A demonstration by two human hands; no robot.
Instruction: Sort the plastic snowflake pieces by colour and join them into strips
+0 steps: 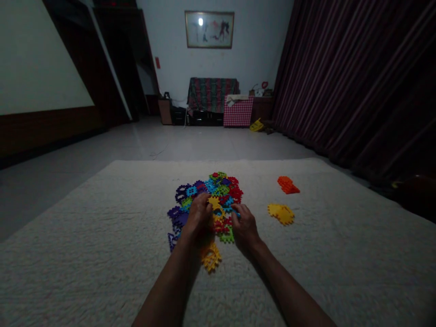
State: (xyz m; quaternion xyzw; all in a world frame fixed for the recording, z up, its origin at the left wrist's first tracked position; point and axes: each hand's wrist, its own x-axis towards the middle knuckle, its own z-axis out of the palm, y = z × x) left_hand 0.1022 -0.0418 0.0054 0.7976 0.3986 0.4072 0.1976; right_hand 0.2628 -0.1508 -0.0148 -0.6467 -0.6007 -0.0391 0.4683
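A heap of flat plastic interlocking pieces in purple, blue, red, green and yellow lies on a cream shaggy rug. My left hand rests on the heap with its fingers curled round a yellow toothed piece. My right hand lies on the heap's right side, fingers bent on a blue piece. Another yellow piece lies on the rug between my forearms, just in front of the heap.
A small stack of orange pieces and a stack of yellow pieces lie apart on the rug to the right. Dark striped curtains hang along the right. Covered furniture stands at the far wall across grey floor.
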